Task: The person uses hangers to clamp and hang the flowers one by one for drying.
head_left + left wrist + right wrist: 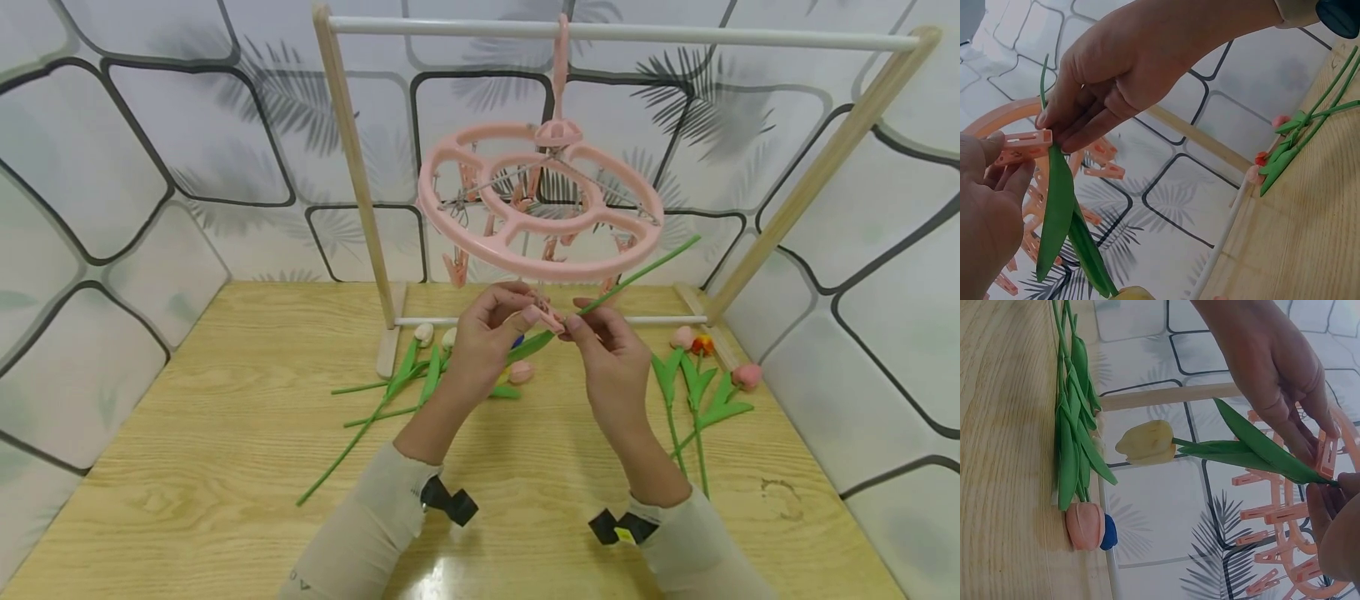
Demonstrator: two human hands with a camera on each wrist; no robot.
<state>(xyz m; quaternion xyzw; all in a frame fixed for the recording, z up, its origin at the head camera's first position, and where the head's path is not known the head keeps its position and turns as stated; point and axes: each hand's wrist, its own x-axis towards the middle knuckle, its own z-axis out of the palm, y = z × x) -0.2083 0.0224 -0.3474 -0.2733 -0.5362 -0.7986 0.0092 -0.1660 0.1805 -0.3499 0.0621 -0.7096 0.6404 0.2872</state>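
Observation:
In the head view my left hand (483,329) pinches a pink clothespin (550,317) below the round pink hanger (543,268). My right hand (618,367) holds the green stem (652,268) of an artificial tulip between thumb and fingers. Its yellow bloom (1146,442) hangs downward in the right wrist view, with long green leaves (1266,450) above it. The clothespin's tip meets the stem just above the leaves, close to my right fingertips; whether it is clamped there I cannot tell. Both hands nearly touch.
The hanger hooks over a white bar (450,27) on a wooden-legged rack, with several pink clothespins dangling. White tulips (423,334), a pink tulip (521,372) and a blue one (1109,532) lie left of centre. Pink and orange tulips (702,344) lie at right.

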